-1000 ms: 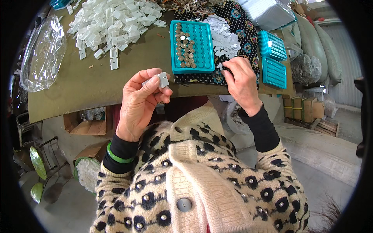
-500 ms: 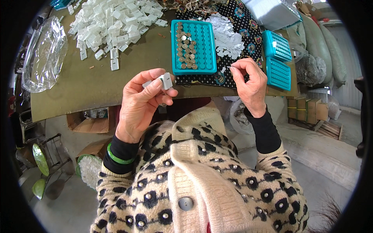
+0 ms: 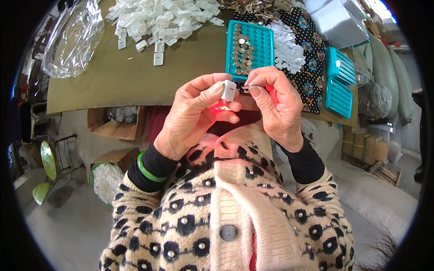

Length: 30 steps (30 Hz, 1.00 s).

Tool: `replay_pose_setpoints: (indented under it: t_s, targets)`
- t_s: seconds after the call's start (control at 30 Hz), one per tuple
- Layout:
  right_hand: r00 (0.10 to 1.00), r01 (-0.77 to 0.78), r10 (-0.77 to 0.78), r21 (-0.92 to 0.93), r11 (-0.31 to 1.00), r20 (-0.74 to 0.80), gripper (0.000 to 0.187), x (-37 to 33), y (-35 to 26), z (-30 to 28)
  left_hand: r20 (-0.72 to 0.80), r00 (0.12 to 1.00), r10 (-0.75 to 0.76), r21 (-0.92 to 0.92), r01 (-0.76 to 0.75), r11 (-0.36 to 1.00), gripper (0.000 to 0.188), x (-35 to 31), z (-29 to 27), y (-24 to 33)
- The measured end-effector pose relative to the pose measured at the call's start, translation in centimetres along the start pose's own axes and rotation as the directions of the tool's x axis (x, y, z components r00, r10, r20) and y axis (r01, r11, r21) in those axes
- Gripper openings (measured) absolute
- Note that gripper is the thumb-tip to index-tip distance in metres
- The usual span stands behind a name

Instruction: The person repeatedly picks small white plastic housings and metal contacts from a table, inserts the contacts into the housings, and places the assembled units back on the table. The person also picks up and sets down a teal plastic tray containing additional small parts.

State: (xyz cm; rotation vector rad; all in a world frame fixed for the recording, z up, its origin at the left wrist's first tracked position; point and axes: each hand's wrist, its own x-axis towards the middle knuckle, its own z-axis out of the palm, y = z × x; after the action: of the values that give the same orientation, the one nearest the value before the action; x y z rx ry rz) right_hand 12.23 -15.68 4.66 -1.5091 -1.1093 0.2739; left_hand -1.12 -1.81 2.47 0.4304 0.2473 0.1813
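The table (image 3: 90, 95), olive-topped, ends in a curved near edge, above which we see both hands. The left hand (image 3: 190, 108) pinches a white case (image 3: 229, 91) between thumb and forefinger, its other fingers loosely bent below. The right hand (image 3: 282, 106) has thumb and forefinger nearly closed on a thin tab (image 3: 247, 87), whose free end lies just beside the case, apparently apart from it. Behind, toward the table's near edge, stands the tray (image 3: 262, 45), its left columns partly filled with discs (image 3: 242, 58); a heap (image 3: 158, 18) of white parts lies toward the far edge.

We judge the tab the likeliest loss: so thin a piece, held only at the fingertips, could slip and fall past the near edge. It could also bend if pressed against the case at a slant. The right hand overlaps the tray's near right corner in view; should it actually sit close, a knuckle might jog the discs.

Compared with half a second earlier, we find the right hand brought in from above the cloth (image 3: 314, 74) toward the case. A red glow (image 3: 220, 109), its source unclear to us, now tints the left fingers. The tray's discs look unchanged.
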Motion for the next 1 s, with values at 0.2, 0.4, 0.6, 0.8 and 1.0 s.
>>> replay_pose_setpoints:
  t_s: [0.2, 0.4, 0.6, 0.8, 1.0]
  targets:
    - [0.999, 0.020, -0.017, -0.051, 0.999, 0.045, 0.010, 0.3, -0.5, 1.1, -0.041, 0.999, 0.013, -0.001, -0.013, 1.000, 0.025, -0.6, 0.4, -0.1]
    - [0.990, 0.129, -0.117, -0.153, 0.980, 0.084, 0.010, 0.5, -0.9, 1.8, -0.008, 1.000, 0.027, -0.012, -0.027, 1.000, 0.022, -0.7, -0.2, -0.2]
    - [0.985, 0.167, -0.149, -0.261, 0.951, 0.087, 0.007, 0.4, -1.5, 2.5, -0.039, 0.997, 0.072, 0.052, -0.070, 0.996, 0.017, -1.3, -0.2, -0.4]
    - [0.943, 0.320, -0.330, -0.362, 0.875, 0.037, 0.010, 0.0, -1.7, 4.0, -0.039, 0.994, 0.101, 0.030, -0.100, 0.995, 0.020, -1.7, -0.3, 0.0]
    - [0.964, 0.256, -0.224, -0.272, 0.927, 0.145, 0.013, 0.8, -2.0, 3.2, -0.048, 0.991, 0.124, 0.042, -0.122, 0.992, 0.017, -2.0, -0.6, 0.3]
